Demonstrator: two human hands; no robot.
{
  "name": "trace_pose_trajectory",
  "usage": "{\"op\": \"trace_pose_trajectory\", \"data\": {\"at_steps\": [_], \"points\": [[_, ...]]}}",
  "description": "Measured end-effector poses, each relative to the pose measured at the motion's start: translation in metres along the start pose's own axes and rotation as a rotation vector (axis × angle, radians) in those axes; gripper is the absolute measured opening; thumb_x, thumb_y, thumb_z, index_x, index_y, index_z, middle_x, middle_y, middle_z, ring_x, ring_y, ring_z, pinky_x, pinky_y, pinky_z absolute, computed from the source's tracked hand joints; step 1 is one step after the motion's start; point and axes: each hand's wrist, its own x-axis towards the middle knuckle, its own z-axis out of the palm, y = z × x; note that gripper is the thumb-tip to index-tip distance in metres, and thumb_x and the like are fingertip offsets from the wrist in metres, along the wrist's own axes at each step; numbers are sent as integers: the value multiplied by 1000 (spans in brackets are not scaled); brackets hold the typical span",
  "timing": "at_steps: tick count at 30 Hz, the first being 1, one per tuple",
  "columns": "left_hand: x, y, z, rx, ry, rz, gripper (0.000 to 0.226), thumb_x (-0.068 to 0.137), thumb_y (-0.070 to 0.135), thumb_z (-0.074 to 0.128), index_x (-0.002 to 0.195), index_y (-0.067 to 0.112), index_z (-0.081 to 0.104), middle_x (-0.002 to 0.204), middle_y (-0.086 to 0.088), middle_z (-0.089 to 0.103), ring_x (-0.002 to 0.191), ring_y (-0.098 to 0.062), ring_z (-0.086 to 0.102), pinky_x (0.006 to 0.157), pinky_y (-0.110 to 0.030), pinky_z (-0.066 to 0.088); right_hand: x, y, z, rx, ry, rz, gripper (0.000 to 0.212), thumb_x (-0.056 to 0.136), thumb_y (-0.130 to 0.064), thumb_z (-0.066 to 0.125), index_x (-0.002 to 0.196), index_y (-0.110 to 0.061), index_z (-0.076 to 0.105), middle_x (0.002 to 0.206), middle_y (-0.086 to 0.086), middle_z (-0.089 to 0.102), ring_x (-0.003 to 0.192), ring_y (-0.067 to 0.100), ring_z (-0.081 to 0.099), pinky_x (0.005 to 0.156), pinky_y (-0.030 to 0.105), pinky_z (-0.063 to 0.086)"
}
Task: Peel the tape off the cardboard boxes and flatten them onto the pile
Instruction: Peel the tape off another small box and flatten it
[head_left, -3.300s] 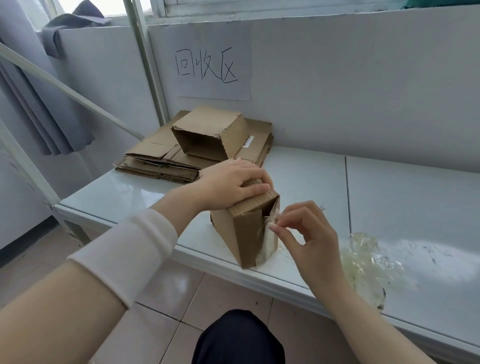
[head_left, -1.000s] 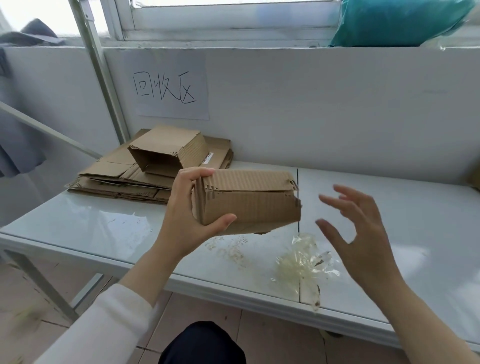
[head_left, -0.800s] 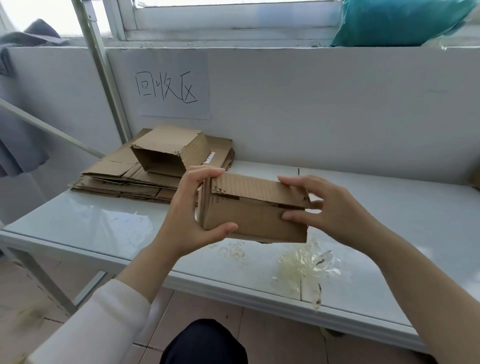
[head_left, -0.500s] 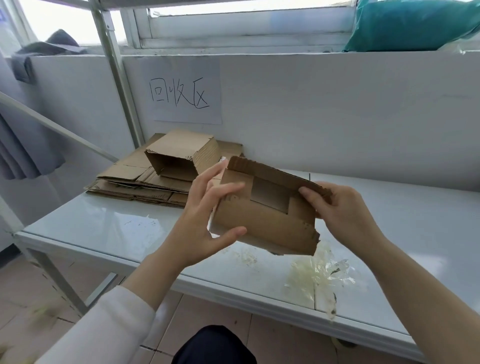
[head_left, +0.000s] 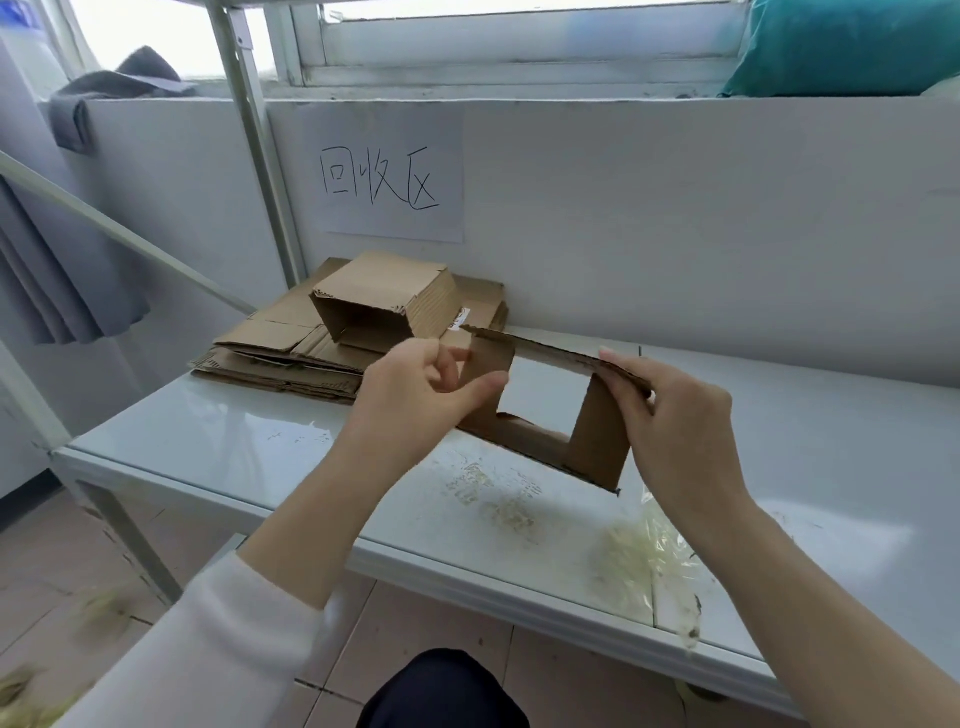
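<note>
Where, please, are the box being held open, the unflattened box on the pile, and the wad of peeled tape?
held box (head_left: 597, 441): head view, lower right flap.
unflattened box (head_left: 382, 283): head view, top panel.
wad of tape (head_left: 644, 561): head view, middle of the crumpled clear film.

Box (head_left: 592, 441) in the hands: plain brown cardboard, no print, ribbed edge. Pile (head_left: 280, 358) far left & the open box (head_left: 384, 306) on it: same brown, w/ a small white label (head_left: 460, 319). Table (head_left: 805, 441): pale grey-white, glossy, w/ yellowish-tan crumbs near the middle. Tape wad (head_left: 649, 561) near right: clear w/ yellowish tint. Wall sign (head_left: 389, 176): white paper, black handwritten characters. Cushion (head_left: 841, 47) far right: teal. Cloth (head_left: 104, 88) far left: grey. Sleeve (head_left: 208, 654): white. Floor tiles (head_left: 62, 561): beige.
</note>
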Motion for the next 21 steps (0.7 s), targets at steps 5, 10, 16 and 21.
{"op": "trace_pose_trajectory", "data": {"at_steps": [5,10,16,21], "points": [[12,5,5,190,39,-113,66,69,40,78,117,14,41,107,2,51,95,-14,49,79,-24,38,-5,-8,11,4,-6,-43,23,90,-17,58,109,-11,68,104,5,71,93,21,65,84,28,47],[10,-5,-1,92,167,22,24,93,19,53,115,10,59,91,5,58,84,-11,57,59,-6,40,-6,-1,17,44,19,82,29,88,-20,60,115,-10,61,109,4,66,93,13,56,80,13,34],[10,-12,-2,-7,336,36,23,97,15,46,114,8,59,91,9,57,74,5,52,63,6,37,-13,-6,27,205,-69,288,96,65,-36,79,143,-17,25,136,-2,39,128,11,36,102,19,28],[12,-15,-6,-262,342,-106,20,99,19,41,109,18,58,94,-4,65,91,-24,62,78,-28,53,-14,-7,17,304,-259,229,76,83,-19,65,143,-30,21,113,-23,43,100,0,46,86,17,39]]}}
